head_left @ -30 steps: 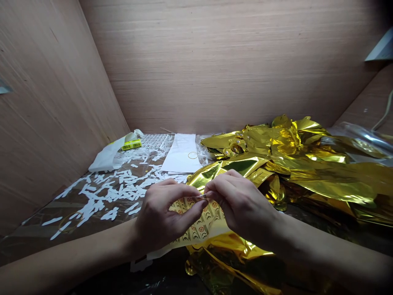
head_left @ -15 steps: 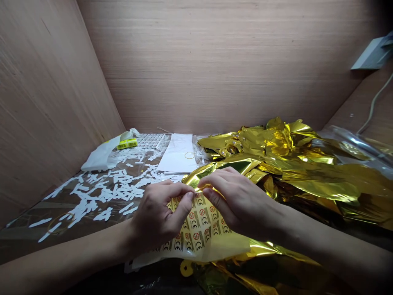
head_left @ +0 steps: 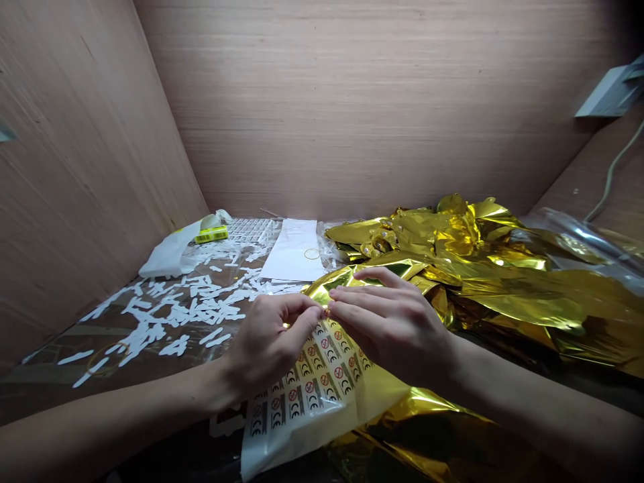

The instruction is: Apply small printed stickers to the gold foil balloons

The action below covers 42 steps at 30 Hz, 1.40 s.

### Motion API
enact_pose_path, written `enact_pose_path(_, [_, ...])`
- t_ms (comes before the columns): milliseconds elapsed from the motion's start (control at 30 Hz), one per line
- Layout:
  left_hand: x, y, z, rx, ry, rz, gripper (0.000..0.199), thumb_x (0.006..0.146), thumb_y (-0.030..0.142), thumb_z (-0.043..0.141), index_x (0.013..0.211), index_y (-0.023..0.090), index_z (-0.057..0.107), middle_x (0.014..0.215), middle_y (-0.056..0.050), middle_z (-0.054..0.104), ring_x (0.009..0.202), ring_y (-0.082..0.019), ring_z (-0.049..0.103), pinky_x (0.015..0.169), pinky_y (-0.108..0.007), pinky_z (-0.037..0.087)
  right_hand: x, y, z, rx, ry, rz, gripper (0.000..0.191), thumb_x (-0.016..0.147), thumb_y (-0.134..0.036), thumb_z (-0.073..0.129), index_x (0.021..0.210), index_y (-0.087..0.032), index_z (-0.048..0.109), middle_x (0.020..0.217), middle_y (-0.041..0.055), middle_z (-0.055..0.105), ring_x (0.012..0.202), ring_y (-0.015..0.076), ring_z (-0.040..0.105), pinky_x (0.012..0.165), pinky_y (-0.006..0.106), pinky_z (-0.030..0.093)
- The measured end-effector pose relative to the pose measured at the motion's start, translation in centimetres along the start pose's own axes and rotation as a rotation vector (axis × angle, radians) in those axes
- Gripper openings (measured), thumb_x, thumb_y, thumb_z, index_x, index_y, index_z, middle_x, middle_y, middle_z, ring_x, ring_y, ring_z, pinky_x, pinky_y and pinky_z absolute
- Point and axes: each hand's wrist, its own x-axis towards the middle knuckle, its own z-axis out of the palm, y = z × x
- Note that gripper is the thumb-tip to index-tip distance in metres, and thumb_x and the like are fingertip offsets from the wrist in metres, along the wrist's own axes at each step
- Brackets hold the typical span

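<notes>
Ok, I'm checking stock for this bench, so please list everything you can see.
gold foil: one heap, metallic gold, right of and under the hands
printed label sheet: one, white with red and black symbols, under the hands
paper sheet: one, white, behind the hands
rubber band: one, tan, on the paper
paper scraps: many, white, left of the hands
plastic bag: one, white, far left
small box: one, yellow-green, by the bag
cable: one, white, right wall
left hand: one, at the label sheet's top edge
right hand: one, fingertips beside the left hand's

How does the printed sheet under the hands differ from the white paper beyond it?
The printed sheet bears rows of symbols; the white paper shows none, only a thin ring on top. The sheet drapes over gold foil; the paper lies flat farther off. Both are pale.
</notes>
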Motion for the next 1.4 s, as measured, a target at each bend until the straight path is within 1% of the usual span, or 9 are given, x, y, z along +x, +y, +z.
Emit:
enact_pose_path(167, [-0.1,0.1,0.0,-0.1,-0.068,-0.176,0.039,0.097,0.043,0.056,0.073,0.014,0.066,0.063,0.001,0.055,0.056,-0.01,0.045,0.048,-0.022,0.037,0.2,-0.3,0.4,0.0,0.044,0.012,0.013,0.094,-0.007,0.06,0.098,-0.014,0.07,0.104,0.0066,0.079,0.087,0.0184,0.074,0.097,0.04,0.046])
enact_pose_path(333, [-0.2,0.3,0.0,-0.147,-0.075,-0.195,0.039,0.097,0.042,0.057,0.073,0.013,0.067,0.063,0.001,0.053,0.057,-0.009,0.043,0.049,-0.022,0.034,0.9,-0.7,0.3,0.095,0.017,0.213,0.01,0.097,-0.015,0.061,0.09,-0.015,0.069,0.084,0.0029,0.077,0.07,0.016,0.068,0.081,0.036,0.049])
enact_pose_path(567, [-0.2,-0.2,0.2,-0.148,-0.073,-0.198,0.038,0.098,0.041,0.056,0.076,0.013,0.067,0.067,0.001,0.055,0.06,-0.011,0.045,0.053,-0.024,0.036,0.8,-0.9,0.5,0.114,-0.038,0.249,0.012,0.099,-0.019,0.059,0.092,-0.015,0.068,0.087,0.0043,0.076,0.075,0.018,0.069,0.082,0.038,0.05])
enact_pose_path(700, [-0.7,0.0,0.1,-0.23,-0.046,-0.19,0.032,0.099,0.041,0.054,0.087,0.014,0.066,0.07,0.001,0.057,0.061,-0.011,0.049,0.054,-0.025,0.04,1.6,-1.1,-1.7,0.237,0.005,0.406,0.011,0.097,-0.019,0.06,0.095,-0.017,0.071,0.091,0.0037,0.078,0.08,0.0178,0.071,0.077,0.034,0.053])
enact_pose_path(767, [-1.2,0.2,0.2,-0.159,-0.03,-0.09,0.028,0.1,0.036,0.052,0.087,0.015,0.064,0.068,0.001,0.058,0.06,-0.012,0.051,0.055,-0.025,0.041,2.4,-1.1,-3.7,0.371,0.041,0.542,0.011,0.097,-0.023,0.062,0.096,-0.018,0.072,0.098,0.0047,0.078,0.089,0.0179,0.073,0.077,0.031,0.055])
enact_pose_path(933, [-2.8,1.1,2.0,0.171,-0.191,0.534,0.011,0.091,0.014,0.049,0.09,0.014,0.06,0.075,-0.003,0.067,0.065,-0.015,0.06,0.064,-0.03,0.047,3.7,0.0,-6.6,0.706,0.126,0.778,0.014,0.086,-0.032,0.077,0.086,-0.018,0.074,0.091,0.0065,0.077,0.085,0.0178,0.073,0.074,0.028,0.059])
enact_pose_path(1067, [-3.4,1.2,4.2,0.288,-0.426,0.634,0.008,0.088,0.018,0.054,0.095,0.013,0.056,0.091,-0.01,0.072,0.082,-0.021,0.069,0.075,-0.032,0.054,3.1,1.5,-3.9,0.921,-0.047,0.957,0.019,0.072,-0.027,0.087,0.083,-0.018,0.076,0.082,0.0056,0.076,0.073,0.0155,0.07,0.066,0.027,0.057])
enact_pose_path(1267, [-3.8,0.0,6.5,0.443,-0.391,0.623,0.021,0.091,0.02,0.052,0.109,0.01,0.057,0.115,-0.02,0.072,0.116,-0.029,0.066,0.108,-0.042,0.047,2.3,1.7,1.4,1.016,-0.162,0.993,0.016,0.069,-0.021,0.085,0.08,-0.015,0.075,0.075,0.004,0.074,0.069,0.0139,0.068,0.064,0.025,0.056])
enact_pose_path(1400, [-3.8,-0.7,7.6,0.515,-0.398,0.654,0.015,0.091,0.021,0.052,0.1,0.011,0.059,0.103,-0.017,0.072,0.107,-0.029,0.067,0.109,-0.042,0.045,2.3,0.7,3.7,0.998,-0.302,1.018,0.048,0.07,-0.018,0.082,0.117,-0.016,0.075,0.079,0.0045,0.078,0.07,0.015,0.071,0.065,0.025,0.057])
